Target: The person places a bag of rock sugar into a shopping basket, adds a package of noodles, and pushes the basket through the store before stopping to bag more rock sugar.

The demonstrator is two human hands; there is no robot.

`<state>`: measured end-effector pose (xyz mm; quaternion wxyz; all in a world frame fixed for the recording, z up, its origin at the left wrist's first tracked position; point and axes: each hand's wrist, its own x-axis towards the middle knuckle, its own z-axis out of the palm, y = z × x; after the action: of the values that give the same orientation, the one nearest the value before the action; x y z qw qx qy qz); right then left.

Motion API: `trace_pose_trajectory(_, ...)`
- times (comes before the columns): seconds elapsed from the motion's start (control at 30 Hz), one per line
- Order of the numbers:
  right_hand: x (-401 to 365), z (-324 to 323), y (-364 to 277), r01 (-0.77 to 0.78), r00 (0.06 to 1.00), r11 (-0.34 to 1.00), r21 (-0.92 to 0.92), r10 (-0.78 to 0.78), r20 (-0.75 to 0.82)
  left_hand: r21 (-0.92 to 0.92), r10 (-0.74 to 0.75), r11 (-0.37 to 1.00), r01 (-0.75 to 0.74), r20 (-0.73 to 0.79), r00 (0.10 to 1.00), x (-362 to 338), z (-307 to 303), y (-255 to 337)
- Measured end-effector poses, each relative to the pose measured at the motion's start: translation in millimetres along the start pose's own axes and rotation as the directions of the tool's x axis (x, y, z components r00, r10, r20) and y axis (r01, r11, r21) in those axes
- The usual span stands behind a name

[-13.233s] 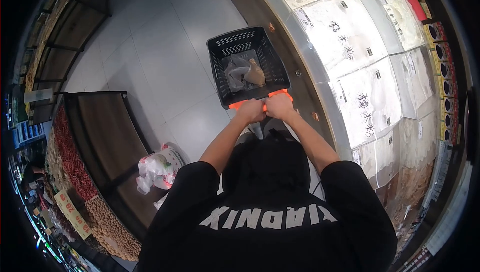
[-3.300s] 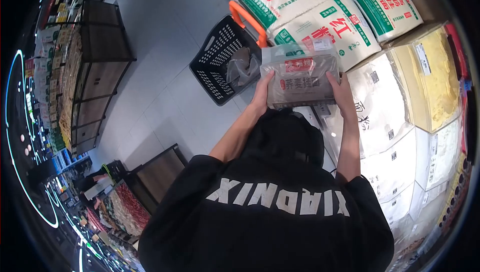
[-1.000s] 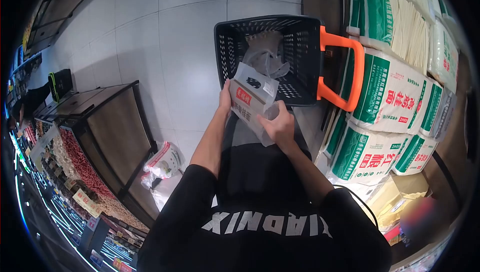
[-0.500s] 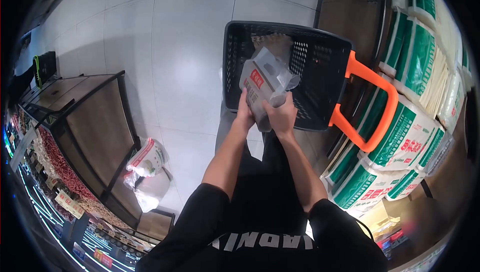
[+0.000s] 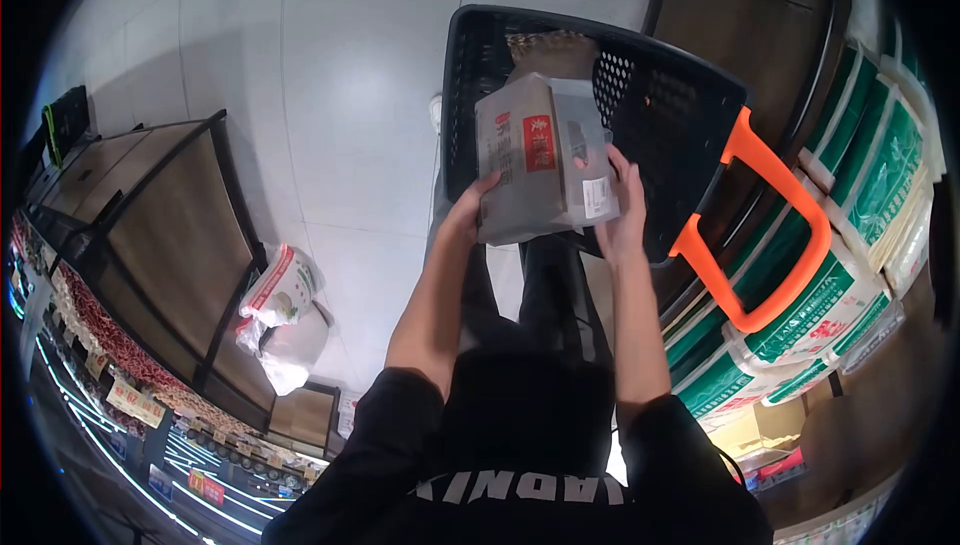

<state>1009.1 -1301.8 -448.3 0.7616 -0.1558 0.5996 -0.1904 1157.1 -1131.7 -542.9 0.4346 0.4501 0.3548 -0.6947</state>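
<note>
A grey plastic packet [image 5: 512, 190] with a red label and a white barcode sticker is held between my two hands, its broad printed face up. My left hand [image 5: 468, 210] grips its left side. My right hand [image 5: 624, 203] holds the right edge, beside the clear plastic end, fingers curled against it. The packet hangs over the near part of a black shopping basket [image 5: 672, 135] with perforated walls and an orange handle [image 5: 822, 235]. Inside the basket, partly hidden behind the packet, lies a brownish bag [image 5: 552, 53].
Green-and-white sacks [image 5: 800, 315] are stacked at the right. White bags [image 5: 285, 295] lie on the tiled floor [image 5: 350, 75] beside a dark wooden display stand [image 5: 180, 215] at the left. Bins of loose dried goods [image 5: 130, 345] line the lower left.
The packet has turned from a tilted position to show its wide face and barcode sticker. My right hand has moved to its right edge. The basket appears slightly higher in view.
</note>
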Motion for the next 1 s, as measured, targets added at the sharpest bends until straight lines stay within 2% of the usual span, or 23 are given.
trace_pose_trajectory(0.03, 13.4, 4.0, -29.6, -0.01, 0.998, 0.996, -0.089, 0.015, 0.06, 0.032, 0.046, 0.998, -0.046, 0.015, 0.999, -6.9, -2.5, -4.0)
trace_pose_trajectory(0.07, 27.0, 5.7, -40.5, -0.008, 0.998, 0.996, -0.089, 0.013, 0.057, 0.063, 0.092, 0.994, -0.094, 0.03, 0.995, -10.9, -4.6, -6.3)
trace_pose_trajectory(0.13, 52.6, 8.5, -52.7, -0.226, 0.974, 0.923, -0.312, 0.223, -0.047, 0.053, 0.062, 0.997, -0.064, 0.029, 0.998, -9.6, -10.1, -8.4)
trace_pose_trajectory(0.17, 67.2, 8.3, -53.3, -0.228, 0.973, 0.923, -0.311, 0.225, -0.047, 0.041, 0.036, 0.998, -0.037, 0.026, 0.999, -8.2, -12.4, -8.2)
trace_pose_trajectory(0.23, 88.7, 4.9, -48.4, -0.324, 0.934, 0.867, -0.378, 0.356, 0.016, 0.042, 0.014, 0.999, -0.015, 0.032, 0.999, -7.7, -14.0, -5.3)
trace_pose_trajectory(0.27, 86.3, 20.1, -49.6, -0.383, 0.919, 0.875, -0.296, 0.395, -0.023, 0.043, -0.007, 0.999, 0.005, 0.04, 0.999, -7.4, -15.3, -4.7)
trace_pose_trajectory(0.3, 89.3, 20.7, -43.1, -0.39, 0.916, 0.872, -0.295, 0.4, -0.026, 0.041, -0.011, 0.999, 0.01, 0.035, 0.999, -5.7, -16.5, -3.5)
trace_pose_trajectory(0.37, 92.9, 20.1, -31.7, -0.491, 0.846, 0.837, -0.243, 0.524, 0.095, 0.104, -0.036, 0.994, 0.043, -0.073, 0.997, -1.2, -18.1, -2.4)
trace_pose_trajectory(0.4, 89.4, 26.7, -29.0, -0.483, 0.857, 0.86, -0.165, 0.502, 0.112, 0.101, -0.042, 0.994, 0.05, -0.075, 0.996, 0.4, -18.5, -2.4)
trace_pose_trajectory(0.43, 92.1, 22.6, -25.4, -0.486, 0.856, 0.858, -0.166, 0.506, 0.108, 0.116, -0.051, 0.991, 0.06, -0.084, 0.995, 1.8, -18.6, -2.0)
trace_pose_trajectory(0.5, 94.6, 27.1, -20.2, -0.508, 0.82, 0.861, 0.034, 0.471, 0.327, 0.129, -0.053, 0.989, 0.065, -0.1, 0.994, 1.6, -14.2, 3.3)
trace_pose_trajectory(0.53, 93.6, 31.6, -14.5, -0.481, 0.86, 0.877, -0.01, 0.474, 0.187, 0.181, -0.035, 0.982, 0.052, -0.099, 0.995, 1.5, -10.1, 4.9)
trace_pose_trajectory(0.57, 90.5, 36.9, -9.5, -0.484, 0.859, 0.875, -0.01, 0.477, 0.189, 0.232, -0.018, 0.972, 0.039, -0.095, 0.995, 2.5, -8.7, 6.3)
trace_pose_trajectory(0.63, 86.2, 43.9, -4.9, -0.366, 0.921, 0.921, -0.136, 0.379, 0.092, 0.193, -0.032, 0.98, 0.05, -0.094, 0.995, 9.6, -13.9, 9.6)
trace_pose_trajectory(0.7, 85.5, 49.3, -4.0, -0.363, 0.922, 0.925, -0.108, 0.374, 0.102, 0.148, -0.047, 0.987, 0.059, -0.085, 0.995, 20.1, -21.5, 11.5)
trace_pose_trajectory(0.77, 86.1, 56.0, 1.7, -0.347, 0.935, 0.937, -0.022, 0.348, 0.067, 0.09, -0.056, 0.994, 0.055, 0.013, 0.998, 23.6, -28.4, 14.4)
trace_pose_trajectory(0.83, 93.2, 66.2, 9.7, -0.343, 0.938, 0.939, 0.012, 0.342, 0.059, 0.091, -0.09, 0.992, 0.087, 0.034, 0.995, 24.5, -29.4, 19.1)
trace_pose_trajectory(0.9, 103.9, 73.7, 17.8, -0.274, 0.958, 0.961, 0.036, 0.27, 0.091, 0.094, -0.125, 0.988, 0.119, 0.056, 0.991, 29.5, -30.9, 21.2)
trace_pose_trajectory(1.0, 110.4, 86.1, 26.3, -0.241, 0.967, 0.969, 0.047, 0.236, 0.096, 0.044, -0.05, 0.998, 0.048, 0.057, 0.997, 42.1, -34.8, 19.0)
